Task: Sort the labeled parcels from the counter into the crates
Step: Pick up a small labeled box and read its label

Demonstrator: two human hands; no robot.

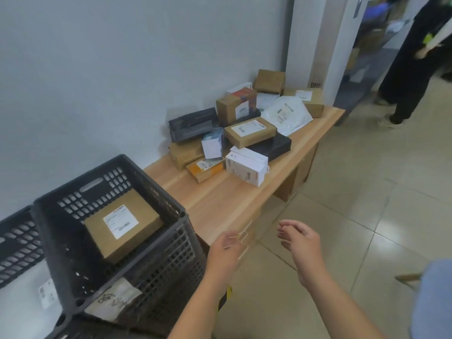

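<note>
Pale wall backs labeled cardboard and white parcels [244, 133] piled at the far end of a light wooden counter [220, 199]; bare wood runs to a dark slatted plastic crate [156, 253] holding one brown labeled box [123, 225]. Left hand [225, 250] and right hand [302, 241] hover off the front edge, fingers loosely curled, empty. A second black crate [17, 241] is cropped left.

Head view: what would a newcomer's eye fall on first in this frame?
The heap of parcels at the far end of the wooden counter draws the eye first. Next comes the black crate at lower left, with one labelled brown box lying inside. The left hand and right hand hover empty, fingers loosely curled, off the counter's near end.
</note>
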